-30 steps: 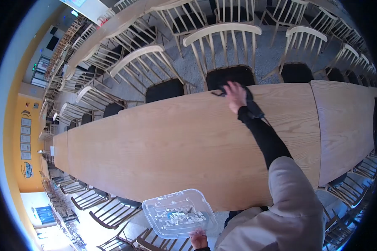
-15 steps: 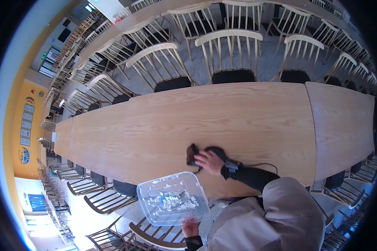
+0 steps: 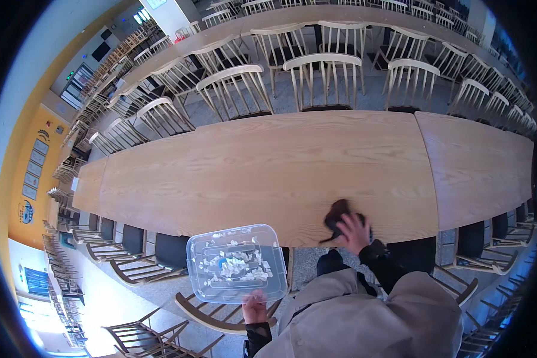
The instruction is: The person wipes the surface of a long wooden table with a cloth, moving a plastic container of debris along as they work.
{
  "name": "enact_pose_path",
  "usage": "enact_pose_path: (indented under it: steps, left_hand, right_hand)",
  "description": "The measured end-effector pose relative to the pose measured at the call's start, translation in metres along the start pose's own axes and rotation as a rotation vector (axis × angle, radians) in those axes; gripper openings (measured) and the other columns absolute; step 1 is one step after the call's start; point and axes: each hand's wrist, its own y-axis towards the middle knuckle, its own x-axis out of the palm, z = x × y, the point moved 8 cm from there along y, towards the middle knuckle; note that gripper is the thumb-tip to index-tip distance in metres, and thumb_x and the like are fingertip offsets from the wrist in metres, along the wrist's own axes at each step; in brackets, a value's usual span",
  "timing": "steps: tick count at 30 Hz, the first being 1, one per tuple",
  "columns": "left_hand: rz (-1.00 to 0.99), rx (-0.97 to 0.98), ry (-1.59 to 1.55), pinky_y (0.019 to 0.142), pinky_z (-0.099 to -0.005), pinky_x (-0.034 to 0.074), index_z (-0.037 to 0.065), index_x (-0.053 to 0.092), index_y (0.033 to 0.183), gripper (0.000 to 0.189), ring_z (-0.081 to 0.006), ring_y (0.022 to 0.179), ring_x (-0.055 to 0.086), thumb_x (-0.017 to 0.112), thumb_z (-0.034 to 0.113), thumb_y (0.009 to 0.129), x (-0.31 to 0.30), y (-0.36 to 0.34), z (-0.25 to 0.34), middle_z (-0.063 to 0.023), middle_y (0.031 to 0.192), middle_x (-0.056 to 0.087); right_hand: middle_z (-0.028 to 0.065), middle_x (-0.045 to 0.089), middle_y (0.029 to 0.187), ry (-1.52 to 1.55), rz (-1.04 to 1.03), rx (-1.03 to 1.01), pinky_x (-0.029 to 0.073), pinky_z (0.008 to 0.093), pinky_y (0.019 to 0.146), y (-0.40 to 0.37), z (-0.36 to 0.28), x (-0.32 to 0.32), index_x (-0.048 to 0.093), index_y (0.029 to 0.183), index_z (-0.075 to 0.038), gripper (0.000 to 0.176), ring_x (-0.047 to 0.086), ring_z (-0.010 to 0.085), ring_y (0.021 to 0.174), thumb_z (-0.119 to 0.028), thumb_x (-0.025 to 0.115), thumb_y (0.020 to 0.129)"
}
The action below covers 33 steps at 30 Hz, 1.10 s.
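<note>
My left hand (image 3: 255, 307) grips the near edge of a clear plastic box (image 3: 194, 280), which is held beside the table's front edge. Many small white pieces (image 3: 235, 267) and something blue show through it. My right hand (image 3: 353, 232) is closed on a dark brown and black item (image 3: 338, 216) at the table's front edge. Motion blurs this item, and its kind cannot be made out. The fingers lie over its near side and hide part of it.
A long wooden table (image 3: 268, 161) runs from left to right in front of me. Chairs (image 3: 325, 77) line its far side, and more chairs (image 3: 134, 241) stand along the near side. One chair (image 3: 221, 322) is right below the plastic box. Another long table lies farther back.
The dark item has moved right and nearer to the table's front edge together with my right hand. The cord seen trailing on the table is out of sight. The box stays in my left hand.
</note>
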Motion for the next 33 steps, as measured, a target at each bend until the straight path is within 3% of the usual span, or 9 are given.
enact_pose_path:
  steps: [7, 10, 12, 14, 17, 20, 26, 29, 33]
  left_hand:
    - [0.043, 0.019, -0.080, 0.075, -0.0355, 0.048, 0.003, 0.050, 0.096, 0.030, -0.0268, 0.087, 0.056, 0.051, -0.009, 0.068, 0.008, 0.004, 0.006, -0.0137, 0.094, 0.057]
    - [-0.018, 0.028, -0.164, 0.077, -0.0372, 0.048, 0.003, 0.048, 0.105, 0.038, -0.0301, 0.095, 0.056, 0.051, -0.008, 0.069, 0.003, 0.005, 0.003, -0.0147, 0.097, 0.057]
    - [-0.021, 0.045, -0.158, 0.079, -0.0391, 0.048, 0.004, 0.050, 0.106, 0.039, -0.0324, 0.100, 0.055, 0.051, -0.009, 0.069, -0.004, 0.004, 0.009, -0.0155, 0.100, 0.057]
    - [0.131, 0.080, -0.163, 0.079, -0.0386, 0.049, 0.005, 0.052, 0.103, 0.037, -0.0325, 0.099, 0.055, 0.050, -0.009, 0.069, -0.010, -0.005, 0.016, -0.0155, 0.100, 0.057]
    - [0.075, 0.118, -0.181, 0.075, -0.0368, 0.048, 0.005, 0.052, 0.094, 0.031, -0.0285, 0.089, 0.055, 0.049, -0.010, 0.067, -0.022, -0.002, 0.019, -0.0123, 0.091, 0.056]
    - [0.103, 0.164, -0.194, 0.072, -0.0349, 0.047, 0.005, 0.050, 0.085, 0.027, -0.0232, 0.076, 0.053, 0.047, -0.012, 0.065, -0.001, -0.014, 0.026, -0.0088, 0.079, 0.053]
    - [0.112, 0.227, -0.247, 0.076, -0.0375, 0.047, 0.004, 0.050, 0.088, 0.029, -0.0263, 0.083, 0.053, 0.044, -0.012, 0.065, -0.018, -0.021, 0.038, -0.0101, 0.083, 0.053]
    - [0.362, 0.222, -0.169, 0.079, -0.0406, 0.047, 0.004, 0.050, 0.094, 0.033, -0.0291, 0.089, 0.055, 0.044, -0.012, 0.065, -0.020, -0.033, 0.046, -0.0115, 0.086, 0.055]
    - [0.075, 0.226, -0.261, 0.081, -0.0426, 0.047, 0.003, 0.050, 0.100, 0.037, -0.0309, 0.090, 0.055, 0.044, -0.011, 0.066, -0.046, -0.015, 0.041, -0.0127, 0.091, 0.055]
  right_hand:
    - [0.0033, 0.027, 0.140, -0.345, 0.286, 0.699, 0.028, 0.0529, 0.096, 0.010, 0.185, 0.019, 0.042, 0.125, -0.021, 0.051, 0.027, 0.0302, 0.126, -0.030, 0.057, 0.077]
    - [0.0040, 0.028, 0.139, -0.247, 0.335, 1.041, 0.025, 0.0542, 0.097, 0.058, 0.248, 0.041, 0.043, 0.125, -0.022, 0.047, 0.024, 0.0323, 0.127, -0.028, 0.056, 0.080]
    - [0.0040, 0.027, 0.140, -0.294, 0.451, 0.883, 0.024, 0.0577, 0.096, 0.106, 0.268, 0.068, 0.044, 0.125, -0.022, 0.044, 0.020, 0.0364, 0.127, -0.031, 0.053, 0.083]
    - [0.0042, 0.023, 0.142, -0.091, 0.049, 1.014, 0.025, 0.0534, 0.100, 0.169, 0.205, 0.032, 0.034, 0.131, -0.022, 0.047, 0.018, 0.0352, 0.129, -0.028, 0.048, 0.087]
    - [0.0039, 0.025, 0.141, -0.186, 0.056, 0.553, 0.029, 0.0502, 0.097, 0.251, 0.150, 0.092, 0.035, 0.130, -0.022, 0.051, 0.021, 0.0307, 0.129, -0.025, 0.052, 0.082]
    - [0.0040, 0.034, 0.135, -0.033, 0.012, 0.188, 0.032, 0.0508, 0.092, 0.291, 0.007, 0.097, 0.044, 0.122, -0.019, 0.045, 0.029, 0.0307, 0.124, -0.023, 0.054, 0.078]
    - [0.0031, 0.043, 0.126, 0.129, -0.035, -0.473, 0.031, 0.0504, 0.090, 0.191, -0.197, 0.111, 0.054, 0.109, -0.016, 0.036, 0.035, 0.0275, 0.119, -0.024, 0.057, 0.074]
    - [0.0013, 0.043, 0.127, 0.261, -0.117, -0.666, 0.032, 0.0478, 0.092, 0.128, -0.238, 0.104, 0.055, 0.109, -0.018, 0.035, 0.036, 0.0254, 0.119, -0.025, 0.057, 0.075]
    - [-0.0003, 0.043, 0.128, 0.252, -0.135, -0.733, 0.030, 0.0468, 0.095, 0.105, -0.222, 0.093, 0.056, 0.110, -0.020, 0.033, 0.036, 0.0234, 0.120, -0.022, 0.055, 0.077]
